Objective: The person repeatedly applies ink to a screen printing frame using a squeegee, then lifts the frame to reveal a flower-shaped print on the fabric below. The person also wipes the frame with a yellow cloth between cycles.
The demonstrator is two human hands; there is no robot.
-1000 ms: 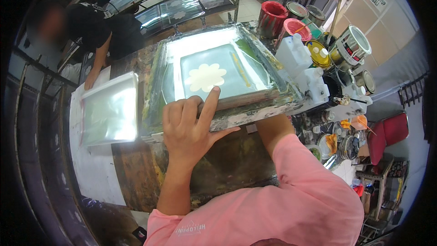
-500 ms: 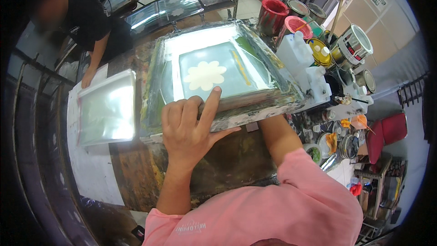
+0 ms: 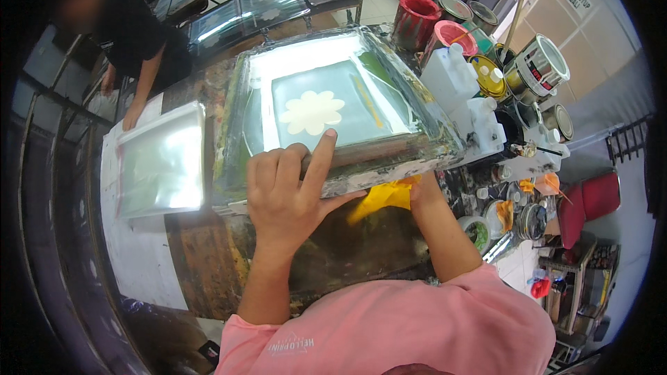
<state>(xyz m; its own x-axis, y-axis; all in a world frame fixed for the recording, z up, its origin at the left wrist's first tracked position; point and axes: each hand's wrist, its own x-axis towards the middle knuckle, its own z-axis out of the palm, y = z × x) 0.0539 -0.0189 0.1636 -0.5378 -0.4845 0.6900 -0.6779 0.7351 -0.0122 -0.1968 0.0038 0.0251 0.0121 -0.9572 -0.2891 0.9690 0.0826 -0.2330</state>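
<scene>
A screen printing frame (image 3: 389, 167) with a pale flower-shaped opening in its mesh is held with its near edge raised off the table. My left hand (image 3: 288, 180) grips that near edge, fingers over the top with the index finger stretched onto the mesh, thumb along the front side. Below the raised edge, my right hand (image 3: 417, 191) holds a yellow cloth (image 3: 389, 195); the frame hides most of its fingers. A stack of clear plastic sheets (image 3: 163, 167) lies left of the frame.
At the left, a co-worker's hand (image 3: 132, 117) touches the sheets' far corner. Paint cans (image 3: 419, 14) and white plastic jugs (image 3: 448, 76) crowd the right side of the stained table (image 3: 208, 257). A red chair (image 3: 590, 201) stands beyond, and a metal rack (image 3: 90, 187) runs along the left.
My right hand has come back toward me from under the frame, bringing the yellow cloth into view. My left hand keeps its grip. The co-worker's other hand has appeared.
</scene>
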